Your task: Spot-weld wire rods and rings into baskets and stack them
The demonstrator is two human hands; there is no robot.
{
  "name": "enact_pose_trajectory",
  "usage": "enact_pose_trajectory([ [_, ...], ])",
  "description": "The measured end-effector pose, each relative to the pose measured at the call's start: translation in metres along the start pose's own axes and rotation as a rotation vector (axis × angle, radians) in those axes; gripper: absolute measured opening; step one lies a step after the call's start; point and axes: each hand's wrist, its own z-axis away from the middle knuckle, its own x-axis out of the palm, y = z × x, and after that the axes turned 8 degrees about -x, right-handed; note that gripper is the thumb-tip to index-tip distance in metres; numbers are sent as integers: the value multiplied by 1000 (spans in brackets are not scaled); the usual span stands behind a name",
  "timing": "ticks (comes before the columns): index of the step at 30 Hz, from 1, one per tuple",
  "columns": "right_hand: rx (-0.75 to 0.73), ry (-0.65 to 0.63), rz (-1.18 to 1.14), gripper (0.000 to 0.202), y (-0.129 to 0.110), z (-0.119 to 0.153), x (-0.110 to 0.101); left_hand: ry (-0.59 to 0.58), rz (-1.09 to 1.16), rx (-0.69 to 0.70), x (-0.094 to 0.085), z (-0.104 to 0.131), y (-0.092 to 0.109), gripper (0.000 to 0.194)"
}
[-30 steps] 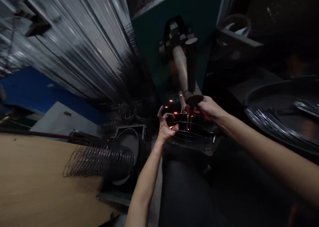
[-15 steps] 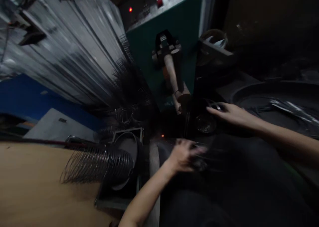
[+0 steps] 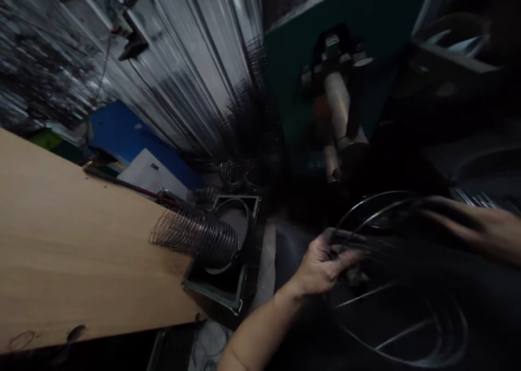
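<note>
Thin metal wire rings, some with straight bars across them, lie over my dark lap. My left hand is closed with its fingers and thumb around the wire at the rings' left side. At their upper right is my right hand, its fingers smeared by motion and in shadow. It seems to touch the upper wire arc, but its grip cannot be made out. Beyond the hands stands a dark green machine with a pale cylindrical arm jutting toward me.
A coil-like stack of wire rings leans from a dark crate at left. Beside it is a wooden board. A blue panel stands behind. At far right is a dark round tub with shiny metal pieces.
My view has swung right, so the scene shifts. Wire rings now spread between my hands, where before they were hardly visible. My right hand has come in lower, toward the rings.
</note>
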Motion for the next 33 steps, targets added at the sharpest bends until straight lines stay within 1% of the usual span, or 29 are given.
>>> enact_pose_trajectory([
  [2, 2, -65, -79, 15, -4, -20, 26, -50, 90, -103, 24, -3, -1, 51],
  [3, -14, -120, -135, 16, -8, -30, 37, -55, 107, -130, 35, -8, -3, 52],
  [4, -38, -141, -148, 17, -13, -40, 46, -44, 119, -141, 44, -15, -7, 53],
  [6, -108, -138, -126, 22, -22, -56, 57, -2, 151, -155, 57, -33, -15, 56],
  [8, -186, -117, -20, 27, -27, -66, 59, 23, 236, -179, 60, -49, -24, 57],
  [11, -254, -101, 178, 32, -24, -69, 53, 10, 349, -180, 53, -62, -30, 56],
  [13, -271, -104, 220, 33, -19, -67, 47, -15, 369, -184, 44, -64, -29, 52],
  [15, -299, -129, 217, 32, -16, -64, 42, -57, 327, -219, 36, -64, -27, 46],
  [18, -293, -176, 202, 35, -17, -56, 35, -87, 177, -255, 24, -65, -24, 40],
  [22, -189, -218, 145, 49, -20, -47, 31, -84, -13, -245, 11, -67, -21, 44],
  [25, -135, -210, 80, 55, -23, -44, 31, -70, -35, -213, 8, -68, -16, 44],
  [28, -76, -171, 69, 60, -31, -37, 29, -127, -16, -209, 11, -70, -12, 42],
  [30, 12, -93, 60, 62, -41, -24, 25, -157, -7, -217, 11, -73, -11, 41],
  [31, 61, -44, 26, 59, -46, -13, 23, -161, -3, -221, 11, -74, -12, 40],
  [32, 112, -16, -40, 52, -52, 0, 21, -163, -1, -226, 11, -76, -13, 39],
  [33, 161, -25, -148, 43, -58, 14, 21, -166, 3, -231, 10, -79, -14, 39],
])
